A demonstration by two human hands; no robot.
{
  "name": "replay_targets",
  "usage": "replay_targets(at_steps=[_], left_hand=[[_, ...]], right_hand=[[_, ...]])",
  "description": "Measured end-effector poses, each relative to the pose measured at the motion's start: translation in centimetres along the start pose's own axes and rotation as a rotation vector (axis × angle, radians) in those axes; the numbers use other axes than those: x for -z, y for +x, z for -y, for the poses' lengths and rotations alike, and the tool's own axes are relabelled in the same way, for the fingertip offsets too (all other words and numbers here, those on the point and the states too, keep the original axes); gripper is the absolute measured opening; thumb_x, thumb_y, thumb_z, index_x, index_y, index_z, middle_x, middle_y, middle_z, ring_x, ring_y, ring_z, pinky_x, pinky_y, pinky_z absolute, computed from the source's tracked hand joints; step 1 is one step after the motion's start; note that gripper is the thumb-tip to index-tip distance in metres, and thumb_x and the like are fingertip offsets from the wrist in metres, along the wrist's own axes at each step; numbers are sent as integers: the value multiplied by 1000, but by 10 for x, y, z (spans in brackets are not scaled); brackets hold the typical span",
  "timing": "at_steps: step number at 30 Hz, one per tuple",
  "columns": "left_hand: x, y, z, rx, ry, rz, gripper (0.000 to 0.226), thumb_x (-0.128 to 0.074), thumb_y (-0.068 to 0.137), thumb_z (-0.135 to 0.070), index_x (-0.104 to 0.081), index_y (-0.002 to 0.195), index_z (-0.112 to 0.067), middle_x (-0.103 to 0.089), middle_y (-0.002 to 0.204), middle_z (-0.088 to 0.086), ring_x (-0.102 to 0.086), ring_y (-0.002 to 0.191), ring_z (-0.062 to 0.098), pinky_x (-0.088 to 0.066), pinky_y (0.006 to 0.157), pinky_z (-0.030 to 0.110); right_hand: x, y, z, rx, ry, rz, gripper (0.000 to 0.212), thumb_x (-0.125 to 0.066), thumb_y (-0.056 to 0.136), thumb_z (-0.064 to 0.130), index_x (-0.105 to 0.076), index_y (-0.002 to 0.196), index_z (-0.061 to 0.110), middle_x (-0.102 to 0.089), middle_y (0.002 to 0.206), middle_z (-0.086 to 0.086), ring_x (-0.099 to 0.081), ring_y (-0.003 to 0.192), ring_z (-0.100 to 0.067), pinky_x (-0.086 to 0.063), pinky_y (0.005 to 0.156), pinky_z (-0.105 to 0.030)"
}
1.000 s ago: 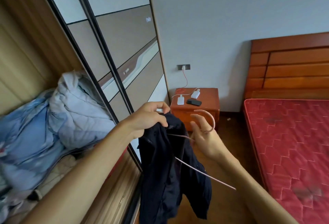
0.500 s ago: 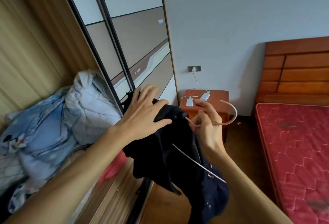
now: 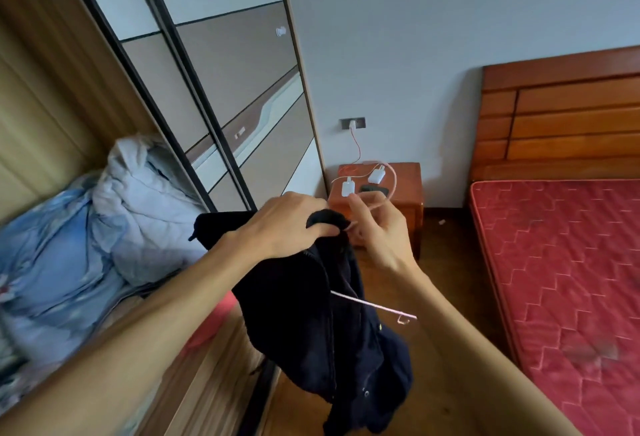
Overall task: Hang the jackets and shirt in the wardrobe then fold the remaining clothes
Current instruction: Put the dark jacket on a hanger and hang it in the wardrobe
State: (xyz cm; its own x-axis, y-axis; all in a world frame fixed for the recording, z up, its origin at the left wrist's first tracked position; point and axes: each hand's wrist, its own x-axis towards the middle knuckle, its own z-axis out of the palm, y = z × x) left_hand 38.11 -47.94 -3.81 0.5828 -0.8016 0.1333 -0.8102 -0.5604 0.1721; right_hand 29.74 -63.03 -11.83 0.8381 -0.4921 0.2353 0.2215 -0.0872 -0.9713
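Observation:
A dark navy jacket [image 3: 322, 325] hangs in front of me at the middle of the view, draped over a thin pink hanger [image 3: 374, 304] whose right arm sticks out bare. My left hand [image 3: 287, 224] grips the jacket's collar at the top. Right beside it, my right hand [image 3: 377, 231] pinches the hanger's neck just below the curved hook. The open wardrobe [image 3: 69, 117] is at the left, its sliding doors [image 3: 221, 89] pushed toward the wall.
Light blue and white bedding [image 3: 104, 228] is piled on a wardrobe shelf. A wooden nightstand [image 3: 405, 200] with chargers and a dark device stands against the wall. A bed with a red mattress [image 3: 561, 280] fills the right. Wooden floor lies below.
My left hand has closed onto the jacket's collar after resting flat on it. The jacket now sits further onto the hanger, and both hands have shifted slightly right.

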Motion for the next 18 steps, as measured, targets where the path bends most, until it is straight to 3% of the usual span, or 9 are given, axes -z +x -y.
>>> replay_targets(at_steps=[2,4,7,10,12,14,16,18], left_hand=[[0,1,13,53,-59,-9,28,-71,85,-50,-58,70,-30,-56,61,-8,-52,59,10,-40,56,34],[2,0,24,91,-110,-27,28,-73,85,-47,-64,72,-23,-60,63,-1,-55,59,19,-45,58,39],[7,-2,31,98,-133,-57,30,-74,84,-47,-67,74,-20,-59,62,1,-56,60,23,-45,57,40],[10,-4,28,61,-121,-46,29,-73,83,-50,-68,75,-23,-57,58,-3,-54,58,20,-45,56,37],[8,-8,21,-2,-87,-15,28,-72,84,-51,-67,75,-25,-58,59,-3,-55,58,19,-47,59,40],[8,-12,20,-19,-67,-6,31,-71,85,-51,-66,74,-23,-58,59,-2,-54,58,19,-48,59,42],[14,-17,26,10,-87,-51,33,-70,84,-52,-69,76,-20,-59,60,-2,-55,59,18,-49,60,42],[23,-24,35,42,-117,-109,40,-69,83,-55,-73,82,-15,-62,63,1,-57,61,20,-49,60,40]], right_hand=[[25,-3,-18,72,-134,34,25,-64,92,48,-66,102,26,-71,95,6,-68,89,-11,-54,80,-25],[52,-15,-48,120,-278,-97,19,-67,90,42,-65,94,24,-65,93,9,-62,85,-9,-49,73,-21],[82,-52,-114,58,-395,-310,15,-57,86,35,-55,87,20,-55,89,3,-53,78,-10,-44,69,-28],[83,-89,-168,-118,-506,-384,33,-41,86,39,-54,103,14,-49,100,0,-48,88,-13,-46,84,-43],[68,-98,-181,-229,-406,-311,38,-40,90,39,-56,111,12,-51,108,-1,-48,94,-7,-46,94,-44],[49,-96,-180,-291,-206,-265,20,-46,95,29,-58,109,21,-59,109,-1,-57,99,-5,-50,93,-42],[41,-89,-184,-370,12,-309,22,-45,91,25,-60,107,26,-68,105,-3,-66,97,-19,-54,86,-46],[39,-86,-197,-448,0,-217,31,-43,85,26,-63,108,24,-71,105,-1,-68,100,-25,-55,88,-48]])
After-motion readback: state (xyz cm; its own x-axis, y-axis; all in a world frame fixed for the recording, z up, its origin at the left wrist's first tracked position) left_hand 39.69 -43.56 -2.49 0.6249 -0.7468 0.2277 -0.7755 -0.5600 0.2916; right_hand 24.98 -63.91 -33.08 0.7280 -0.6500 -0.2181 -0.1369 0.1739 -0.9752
